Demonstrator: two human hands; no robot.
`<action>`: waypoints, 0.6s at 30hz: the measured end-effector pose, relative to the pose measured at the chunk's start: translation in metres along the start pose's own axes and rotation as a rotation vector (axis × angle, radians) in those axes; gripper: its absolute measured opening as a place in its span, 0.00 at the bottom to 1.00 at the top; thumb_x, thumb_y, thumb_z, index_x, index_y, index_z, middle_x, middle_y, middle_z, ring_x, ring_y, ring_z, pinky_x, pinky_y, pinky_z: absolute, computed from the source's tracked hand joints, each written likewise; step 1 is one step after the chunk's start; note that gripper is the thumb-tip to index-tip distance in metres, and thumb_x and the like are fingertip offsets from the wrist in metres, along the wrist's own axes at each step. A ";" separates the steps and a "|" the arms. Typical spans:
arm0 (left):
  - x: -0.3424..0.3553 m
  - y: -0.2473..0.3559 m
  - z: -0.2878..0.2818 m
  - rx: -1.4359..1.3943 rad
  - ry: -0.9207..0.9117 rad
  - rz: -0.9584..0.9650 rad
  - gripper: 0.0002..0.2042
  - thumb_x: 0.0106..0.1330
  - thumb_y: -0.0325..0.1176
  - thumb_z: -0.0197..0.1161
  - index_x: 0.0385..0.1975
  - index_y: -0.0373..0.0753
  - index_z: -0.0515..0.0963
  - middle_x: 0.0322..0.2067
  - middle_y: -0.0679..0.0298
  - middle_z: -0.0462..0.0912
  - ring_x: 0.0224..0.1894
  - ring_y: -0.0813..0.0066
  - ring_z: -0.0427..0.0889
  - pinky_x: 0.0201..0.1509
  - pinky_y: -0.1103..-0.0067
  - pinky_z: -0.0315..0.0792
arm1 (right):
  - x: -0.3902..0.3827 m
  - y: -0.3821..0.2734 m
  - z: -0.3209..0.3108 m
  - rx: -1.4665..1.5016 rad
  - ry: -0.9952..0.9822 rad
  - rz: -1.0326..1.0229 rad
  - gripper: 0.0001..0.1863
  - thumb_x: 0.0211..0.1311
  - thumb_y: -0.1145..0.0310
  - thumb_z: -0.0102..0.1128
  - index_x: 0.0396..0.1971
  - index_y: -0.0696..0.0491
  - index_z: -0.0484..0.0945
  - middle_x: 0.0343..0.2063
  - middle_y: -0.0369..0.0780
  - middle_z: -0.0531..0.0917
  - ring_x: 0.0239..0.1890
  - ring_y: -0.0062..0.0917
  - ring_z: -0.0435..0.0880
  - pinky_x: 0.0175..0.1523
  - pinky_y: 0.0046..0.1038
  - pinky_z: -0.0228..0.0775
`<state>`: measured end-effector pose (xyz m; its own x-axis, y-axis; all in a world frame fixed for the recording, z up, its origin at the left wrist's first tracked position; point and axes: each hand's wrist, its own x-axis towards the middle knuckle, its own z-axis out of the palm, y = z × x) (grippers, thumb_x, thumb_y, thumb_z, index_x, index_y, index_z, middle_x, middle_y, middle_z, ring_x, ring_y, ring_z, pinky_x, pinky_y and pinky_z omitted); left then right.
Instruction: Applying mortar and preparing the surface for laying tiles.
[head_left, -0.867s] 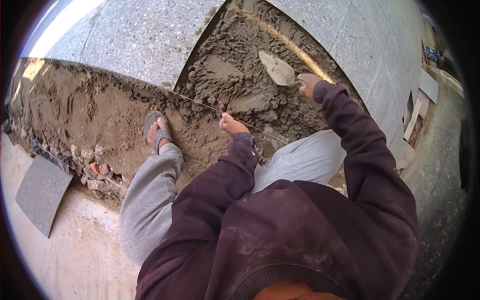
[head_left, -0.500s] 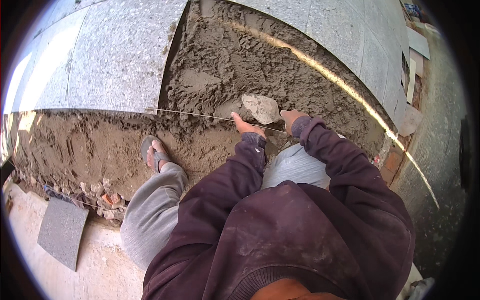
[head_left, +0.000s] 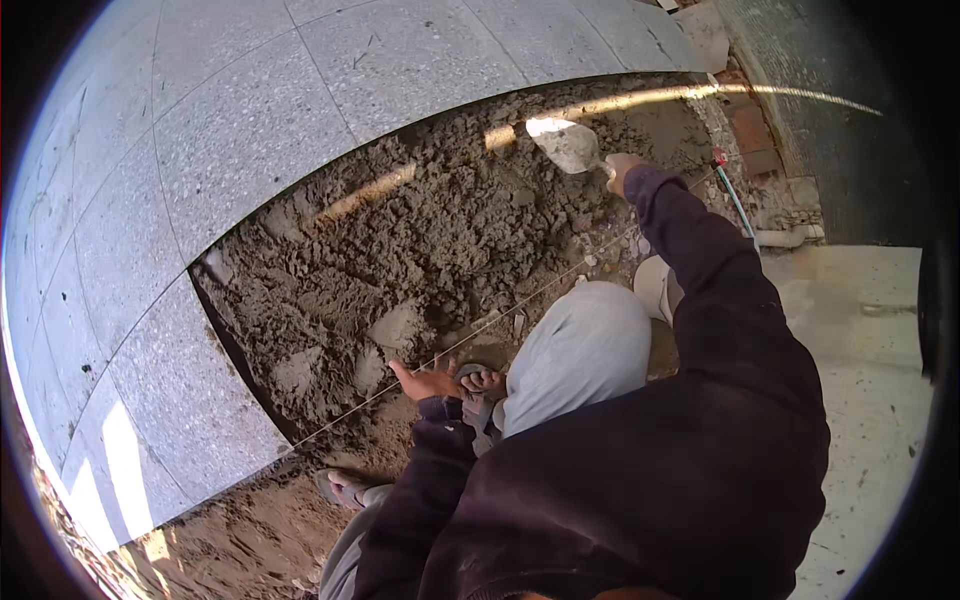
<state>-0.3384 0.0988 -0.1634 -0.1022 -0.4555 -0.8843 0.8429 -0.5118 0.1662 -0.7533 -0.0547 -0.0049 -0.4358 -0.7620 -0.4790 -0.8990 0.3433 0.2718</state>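
My right hand [head_left: 622, 172] grips the handle of a trowel [head_left: 566, 146], whose broad, mortar-smeared blade points left over the far right part of the mortar bed. Rough, lumpy wet mortar [head_left: 450, 235] fills the strip between the laid tiles and a taut string. My left hand [head_left: 428, 380] hangs near the string [head_left: 465, 340] with its fingers apart and nothing in it. Below that hand the mortar ends and bare sandy soil begins. Whether the trowel blade touches the mortar, I cannot tell.
Grey speckled floor tiles [head_left: 240, 120] border the mortar on the far and left sides. A thin teal-handled tool with a red end [head_left: 735, 200] lies at the right, beside bricks [head_left: 755, 135] and a pale pipe [head_left: 790, 237]. My sandalled feet stand on the soil near the string.
The view has turned to the right. My right hand has carried the trowel to the right, away from my left hand. My left hand stays near the string.
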 end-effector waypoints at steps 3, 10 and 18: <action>-0.008 0.003 -0.015 0.128 -0.117 -0.023 0.52 0.49 0.67 0.50 0.61 0.42 0.25 0.63 0.53 0.26 0.65 0.56 0.31 0.63 0.53 0.38 | 0.036 0.078 0.033 0.108 0.160 0.343 0.15 0.48 0.68 0.55 0.37 0.55 0.73 0.36 0.50 0.76 0.45 0.43 0.73 0.47 0.36 0.67; -0.044 0.008 -0.030 0.358 0.059 -0.045 0.44 0.52 0.65 0.48 0.62 0.41 0.43 0.62 0.55 0.45 0.64 0.54 0.45 0.63 0.59 0.43 | 0.106 0.091 0.092 0.282 0.084 0.541 0.15 0.52 0.69 0.54 0.41 0.53 0.71 0.44 0.47 0.74 0.48 0.40 0.72 0.50 0.38 0.66; -0.010 -0.009 -0.040 0.279 -0.039 -0.092 0.43 0.53 0.65 0.46 0.61 0.37 0.46 0.57 0.52 0.57 0.61 0.56 0.52 0.63 0.61 0.44 | 0.052 -0.017 0.085 0.189 -0.083 0.103 0.15 0.54 0.71 0.51 0.42 0.56 0.67 0.42 0.48 0.74 0.44 0.41 0.74 0.47 0.40 0.68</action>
<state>-0.3241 0.1374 -0.1736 -0.1961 -0.4231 -0.8846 0.6519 -0.7302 0.2047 -0.7645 -0.0540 -0.1053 -0.5203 -0.6727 -0.5261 -0.8384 0.5195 0.1650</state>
